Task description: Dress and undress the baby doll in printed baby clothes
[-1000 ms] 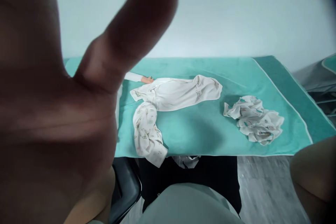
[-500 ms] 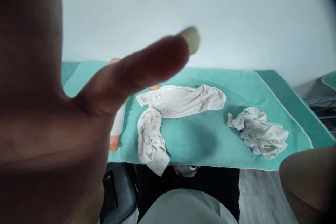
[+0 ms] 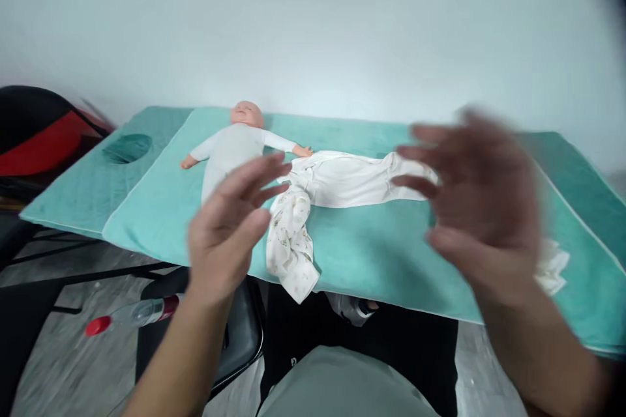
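Observation:
My left hand hangs in the air with its fingers apart and nothing in it, in front of the lower body of a baby doll. The doll lies on its back in a white suit, arms spread. My right hand, smeared by motion, is raised with fingers apart and holds nothing. It covers part of a crumpled white patterned cloth. Between my hands a white baby garment lies flat beside the doll's hand. A patterned white cloth piece joins or touches its left end and reaches the table's front edge.
A turquoise cover lies over the long table, which has a face hole at its left end. A black and red chair stands at far left. Below are a clear bottle with a red cap and a black seat.
My left hand has drawn back from close before the camera and lowered. My right hand has come into view at the right. The doll's head and the table's left end now show.

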### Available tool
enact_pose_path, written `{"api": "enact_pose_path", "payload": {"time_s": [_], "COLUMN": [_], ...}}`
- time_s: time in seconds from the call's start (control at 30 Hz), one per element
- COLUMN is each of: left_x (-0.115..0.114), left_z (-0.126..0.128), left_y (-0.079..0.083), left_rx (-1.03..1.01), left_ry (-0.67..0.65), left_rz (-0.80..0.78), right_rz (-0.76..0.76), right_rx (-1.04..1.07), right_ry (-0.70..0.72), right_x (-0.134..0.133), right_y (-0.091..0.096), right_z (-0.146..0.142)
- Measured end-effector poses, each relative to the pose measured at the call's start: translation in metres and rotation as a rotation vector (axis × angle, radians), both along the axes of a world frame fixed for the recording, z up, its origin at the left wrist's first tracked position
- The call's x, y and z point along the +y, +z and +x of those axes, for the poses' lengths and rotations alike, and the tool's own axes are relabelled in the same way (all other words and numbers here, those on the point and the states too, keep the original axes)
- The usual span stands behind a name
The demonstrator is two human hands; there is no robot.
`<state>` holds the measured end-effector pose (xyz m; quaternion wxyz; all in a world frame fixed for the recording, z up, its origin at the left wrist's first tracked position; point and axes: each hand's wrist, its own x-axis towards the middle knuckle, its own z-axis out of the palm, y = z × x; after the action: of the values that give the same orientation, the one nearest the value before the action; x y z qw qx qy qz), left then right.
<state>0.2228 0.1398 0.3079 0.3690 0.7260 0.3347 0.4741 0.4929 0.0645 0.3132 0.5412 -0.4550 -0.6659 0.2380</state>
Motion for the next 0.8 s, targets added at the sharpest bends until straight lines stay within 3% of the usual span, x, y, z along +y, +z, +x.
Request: {"api": "enact_pose_path", "payload": {"time_s": [0.1,0.17,0.27,0.37,0.47,0.6,0.7,0.8], "left_x": [0.012,0.019,0.031,0.050,0.080,0.131,0.166,0.183], "left_z": [-0.009,-0.018,-0.025,-0.019,0.005,0.052,0.077,0.090], "left_y": [-0.070,-0.115,-0.152,-0.151,-0.134,-0.124,-0.136,-0.148], "left_rx": [0.390,0.629,0.856,0.795,0.511,0.212,0.343,0.476], "left_ry": [0.152,0.168,0.184,0.213,0.238,0.199,0.149,0.156], "left_rz": [-0.047,-0.110,-0.137,-0.128,-0.154,-0.123,-0.129,-0.242], "right_rz": [-0.057,-0.088,-0.100,-0.164,-0.296,-0.375,-0.341,-0.244], "right_rx": [-0.029,-0.188,-0.415,-0.566,-0.621,-0.587,-0.410,0.045], "right_ry": [0.015,-0.077,-0.358,-0.702,-0.928,-0.891,-0.815,-0.726], "right_x": [0.031,0.063,0.108,0.130,0.133,0.133,0.132,0.135], "right_y": [-0.060,-0.109,-0.164,-0.189,-0.200,-0.209,-0.207,-0.200], "right_z": [-0.011,-0.003,0.039,0.090,0.118,0.123,0.126,0.121]}}
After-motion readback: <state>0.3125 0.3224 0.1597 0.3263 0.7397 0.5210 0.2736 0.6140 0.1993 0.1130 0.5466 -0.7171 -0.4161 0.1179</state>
